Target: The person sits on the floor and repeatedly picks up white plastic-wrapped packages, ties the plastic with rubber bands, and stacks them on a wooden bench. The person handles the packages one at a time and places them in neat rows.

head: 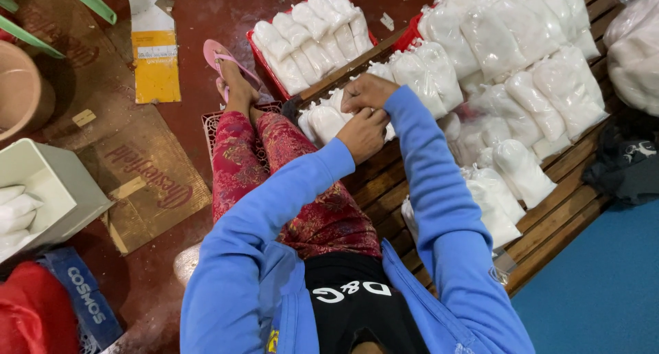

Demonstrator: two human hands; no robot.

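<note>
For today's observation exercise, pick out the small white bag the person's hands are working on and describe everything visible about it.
The small white bag is a clear plastic pouch filled with a white substance, plump and rounded. It lies on the wooden slatted platform, at the near end of a row of similar bags. The left hand and right hand meet over its top end, covering it, so whether it is tied or open cannot be told.

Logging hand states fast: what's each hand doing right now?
Left hand: closed, gripping a small white bag on the wooden bench.
Right hand: closed, pinching the top of the same bag.
</note>
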